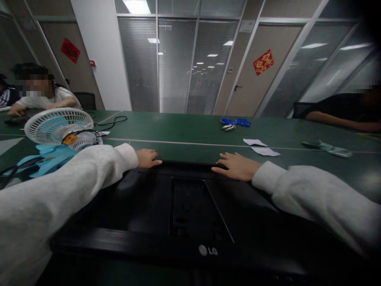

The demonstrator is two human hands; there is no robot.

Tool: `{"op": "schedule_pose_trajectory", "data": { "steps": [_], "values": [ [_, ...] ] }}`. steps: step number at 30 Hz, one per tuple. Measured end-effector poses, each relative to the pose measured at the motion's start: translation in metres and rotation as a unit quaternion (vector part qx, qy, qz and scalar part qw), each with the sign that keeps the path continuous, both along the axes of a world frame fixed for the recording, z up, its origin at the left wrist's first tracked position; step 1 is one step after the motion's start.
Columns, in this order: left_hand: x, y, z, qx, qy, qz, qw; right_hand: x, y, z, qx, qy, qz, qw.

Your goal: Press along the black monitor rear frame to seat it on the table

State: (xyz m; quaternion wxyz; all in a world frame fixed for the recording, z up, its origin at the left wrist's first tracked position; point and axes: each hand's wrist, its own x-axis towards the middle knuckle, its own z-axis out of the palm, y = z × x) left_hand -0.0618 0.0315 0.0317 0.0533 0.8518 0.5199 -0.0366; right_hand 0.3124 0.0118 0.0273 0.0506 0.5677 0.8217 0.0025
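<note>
A black LG monitor [190, 214] lies face down on the green table [184, 131], its back panel towards me. My left hand [146, 157] rests on the monitor's far edge, fingers curled over it. My right hand [236, 165] lies on the same far edge further right, fingers stretched out and pressed on the casing. Both arms wear white sleeves.
A white fan with blue blades [59, 129] lies at the left, with black cables [111, 121]. Blue gloves [236, 122] and two paper slips [260, 146] sit beyond the monitor. A person [44, 93] sits far left; another person's arm [342, 119] rests at the right.
</note>
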Motion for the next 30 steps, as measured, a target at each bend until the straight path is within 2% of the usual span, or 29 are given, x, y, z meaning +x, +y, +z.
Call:
{"op": "schedule_pose_trajectory", "data": {
  "steps": [3,6,9,14,21,30],
  "values": [
    [0.032,-0.001,-0.002,0.034,-0.036,-0.033,0.998,-0.035,-0.005,-0.003,0.053,0.025,0.025,0.998],
    [0.059,-0.013,-0.018,0.05,-0.071,-0.065,0.994,-0.063,-0.019,-0.019,0.081,0.052,0.06,0.994],
    [0.074,-0.024,-0.036,0.048,-0.093,-0.086,0.991,-0.076,-0.029,-0.035,0.087,0.067,0.087,0.99],
    [0.077,-0.031,-0.05,0.046,-0.112,-0.087,0.989,-0.078,-0.031,-0.042,0.092,0.091,0.106,0.986],
    [0.078,-0.032,-0.048,0.054,-0.121,-0.094,0.987,-0.078,-0.027,-0.046,0.05,0.127,0.119,0.984],
    [0.078,-0.03,-0.051,0.035,-0.116,-0.107,0.987,-0.079,-0.027,-0.047,0.011,0.155,0.099,0.983]
  ]
}}
